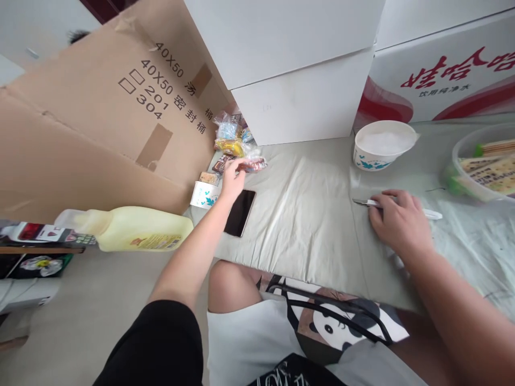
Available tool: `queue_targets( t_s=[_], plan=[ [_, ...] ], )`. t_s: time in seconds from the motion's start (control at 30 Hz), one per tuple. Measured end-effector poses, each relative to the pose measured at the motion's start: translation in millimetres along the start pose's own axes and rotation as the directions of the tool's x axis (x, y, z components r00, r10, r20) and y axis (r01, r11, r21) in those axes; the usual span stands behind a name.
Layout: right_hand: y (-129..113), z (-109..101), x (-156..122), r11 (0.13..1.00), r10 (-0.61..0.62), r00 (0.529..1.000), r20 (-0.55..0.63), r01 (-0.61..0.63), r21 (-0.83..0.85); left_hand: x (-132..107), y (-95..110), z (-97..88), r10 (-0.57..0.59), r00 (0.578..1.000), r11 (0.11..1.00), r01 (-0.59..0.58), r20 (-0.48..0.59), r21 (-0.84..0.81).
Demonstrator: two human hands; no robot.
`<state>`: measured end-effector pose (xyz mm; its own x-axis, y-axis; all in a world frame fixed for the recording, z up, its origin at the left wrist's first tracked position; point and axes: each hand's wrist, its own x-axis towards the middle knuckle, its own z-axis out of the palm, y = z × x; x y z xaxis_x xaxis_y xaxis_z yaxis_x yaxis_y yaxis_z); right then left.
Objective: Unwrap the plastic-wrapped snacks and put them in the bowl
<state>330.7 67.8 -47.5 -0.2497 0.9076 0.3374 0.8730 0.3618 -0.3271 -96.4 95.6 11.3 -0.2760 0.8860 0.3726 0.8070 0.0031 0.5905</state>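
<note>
My left hand (pixel 233 179) reaches to the pile of snacks by the cardboard box, its fingers closed on the end of a reddish snack packet (pixel 255 164) in clear, shiny wrapping. Behind it are more wrapped snacks (pixel 230 140), blue and yellow. A dark packet (pixel 220 163) lies just left of the fingers. Below that wrist is a dark-screened phone (pixel 241 212), lying flat on the cloth. My right hand (pixel 400 220) rests on the cloth, fingers curled over a white-handled knife (pixel 432 214); its narrow metal blade points left.
A tall cardboard box (pixel 100 107) borders the left side, and white boxes (pixel 298 102) stand behind. A paper tub (pixel 374 153) and a clear plastic bowl (pixel 458 161) with packets stand at right. A smaller paper cup (pixel 203 195) and a yellow bottle (pixel 140 228) are at left.
</note>
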Motion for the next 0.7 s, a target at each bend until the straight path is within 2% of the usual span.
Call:
queue_targets(
  t_s=[0.13,0.23,0.37,0.43,0.5,0.57,0.63,0.7],
  plan=[
    [4.8,-9.7,-3.5,0.998,0.045,0.999,-0.001,-0.045,0.034,-63.3,33.7,13.4,0.05,0.998,0.997,-0.048,0.025,-0.065],
    [-9.0,-15.4,-5.3,0.979,0.1,0.995,0.018,-0.102,0.178,-94.4,57.6,35.8,0.126,0.981,0.981,-0.102,0.147,-0.166],
    [-33.9,-24.1,-4.4,0.899,0.104,0.993,0.057,-0.118,0.422,-108.5,83.9,58.5,0.213,0.945,0.949,-0.139,0.247,-0.283],
    [-45.8,-31.0,-5.6,0.857,0.081,0.997,0.005,-0.072,0.511,-111.8,94.1,62.5,0.275,0.911,0.919,-0.154,0.308,-0.363],
    [-57.8,-37.5,-9.6,0.832,-0.011,0.993,-0.115,0.073,0.55,-115.5,101.5,62.5,0.366,0.851,0.873,-0.173,0.378,-0.456],
    [-69.5,-40.5,-15.9,0.801,-0.184,0.963,-0.199,0.264,0.537,-118.9,105.4,61.4,0.441,0.8,0.825,-0.184,0.407,-0.534],
    [-78.9,-38.5,-21.9,0.799,-0.307,0.94,-0.149,0.339,0.496,-121.5,105.6,61.7,0.439,0.807,0.81,-0.166,0.394,-0.562],
    [-84.3,-32.8,-25.4,0.868,-0.268,0.963,0.001,0.242,0.434,-123.3,103.3,64.5,0.352,0.863,0.835,-0.115,0.362,-0.539]
  ],
)
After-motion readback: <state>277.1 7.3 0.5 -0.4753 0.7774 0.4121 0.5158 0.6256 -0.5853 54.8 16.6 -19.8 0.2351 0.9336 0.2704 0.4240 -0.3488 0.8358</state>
